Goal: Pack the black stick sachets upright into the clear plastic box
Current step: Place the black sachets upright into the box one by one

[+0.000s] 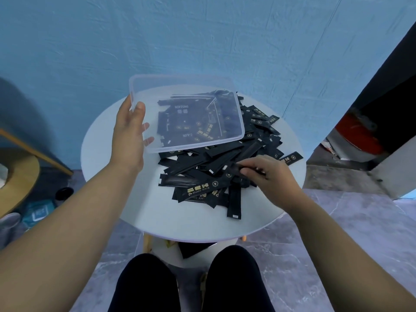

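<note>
Head view. The clear plastic box (pixel 162 86) is held up off the table (pixel 101 145), tilted with its mouth toward the camera. It is gripped by the left hand (pixel 129 134): the thumb (pixel 140 109) is hooked over the box's left rim, and the other fingers are seen through the wall beneath it. No sachet is seen standing inside; the black shapes in it are read as the heap showing through the floor.

The black stick sachets (pixel 202 163) lie flat in a loose heap under and nearer than the box, spilling past its right side. The right hand (pixel 270 174) is set on the heap, nearer than the box's right corner, with fingertips closed narrow on one pinched sachet (pixel 236 170). That sachet is blurred, but its long axis is judged roughly parallel to the box's near rim.

Key relation: the box mouth lies up and away-left of the pinched sachet, so a lift and a turn onto its end would be needed. The right hand is nearer the heap; the left is taken up by the box.

Open room: bare table is seen left of and nearer than the box. Risk: sticks right of the box lie close to the table's rim and could be swept off.
</note>
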{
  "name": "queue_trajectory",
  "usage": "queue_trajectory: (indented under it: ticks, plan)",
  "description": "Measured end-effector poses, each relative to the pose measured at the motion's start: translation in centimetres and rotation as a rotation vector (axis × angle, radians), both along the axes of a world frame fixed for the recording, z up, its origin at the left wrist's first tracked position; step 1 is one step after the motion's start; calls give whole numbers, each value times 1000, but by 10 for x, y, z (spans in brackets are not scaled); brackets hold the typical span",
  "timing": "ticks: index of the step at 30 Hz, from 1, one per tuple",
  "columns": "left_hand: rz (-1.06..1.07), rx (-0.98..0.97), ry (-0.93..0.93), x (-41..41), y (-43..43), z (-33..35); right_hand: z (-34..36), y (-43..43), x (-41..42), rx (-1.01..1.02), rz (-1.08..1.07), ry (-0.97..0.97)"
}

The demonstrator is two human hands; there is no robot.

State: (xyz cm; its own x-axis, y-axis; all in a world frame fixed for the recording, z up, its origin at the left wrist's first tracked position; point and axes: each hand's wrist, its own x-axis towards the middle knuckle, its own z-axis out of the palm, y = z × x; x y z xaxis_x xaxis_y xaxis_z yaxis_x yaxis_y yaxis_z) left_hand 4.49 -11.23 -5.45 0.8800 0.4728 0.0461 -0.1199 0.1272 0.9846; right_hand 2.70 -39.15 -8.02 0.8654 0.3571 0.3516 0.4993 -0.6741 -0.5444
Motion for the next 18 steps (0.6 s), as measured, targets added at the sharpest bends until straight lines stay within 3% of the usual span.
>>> queue_trajectory:
  ticks: [5, 13, 18]
  plan:
    - [-9, -3, 16, -1, 1, 0, -13, 38, -3, -239, 193, -98]
    - [-25, 8, 20, -4, 3, -4, -32, 56, -5, -449, 314, -25]
    - [-32, 9, 22, -6, 3, -6, -34, 62, 3, -399, 313, -115]
